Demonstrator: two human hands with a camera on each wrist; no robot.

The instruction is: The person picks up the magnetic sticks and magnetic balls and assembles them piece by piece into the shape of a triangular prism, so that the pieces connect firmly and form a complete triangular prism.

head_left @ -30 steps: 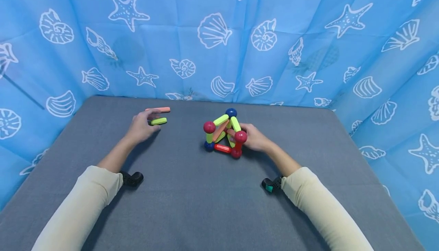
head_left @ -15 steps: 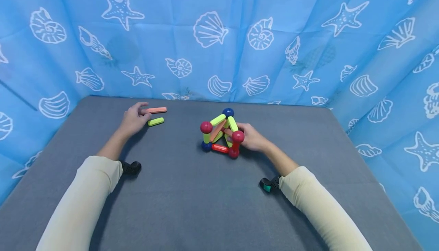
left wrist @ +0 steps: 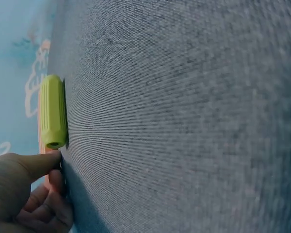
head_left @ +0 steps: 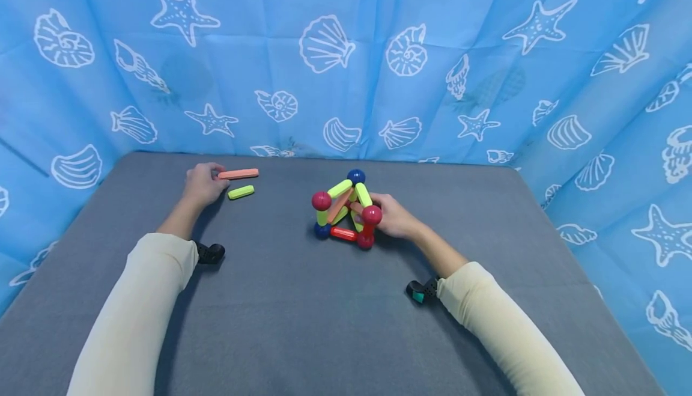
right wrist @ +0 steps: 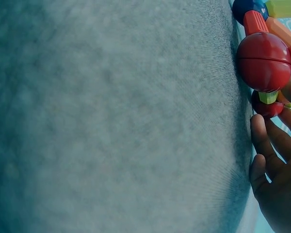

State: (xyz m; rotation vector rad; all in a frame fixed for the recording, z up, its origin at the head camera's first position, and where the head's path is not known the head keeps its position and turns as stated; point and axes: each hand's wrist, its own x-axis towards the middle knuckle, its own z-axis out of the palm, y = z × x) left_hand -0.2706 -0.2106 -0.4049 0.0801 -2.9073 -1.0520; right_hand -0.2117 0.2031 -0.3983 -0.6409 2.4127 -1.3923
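At the far left of the table, my left hand pinches the left end of an orange magnetic rod between thumb and fingers. A shorter yellow-green rod lies close beside it, nearer to me. Right of the table's middle stands a frame of magnetic rods and balls, with a blue ball, dark red balls and a bright red rod. My right hand holds this frame from its right side, some fingertips reaching inside it. In the right wrist view, a red ball partly hides the frame's other parts.
The grey cloth-covered table extends all round the pieces. A blue curtain with shells and starfish rises behind its far edge and along both sides. Black wrist devices sit at both cuffs.
My left hand has moved from the yellow-green rod left and back to the orange rod's end and pinched it. My right hand stays at the frame. The head view has shifted slightly.
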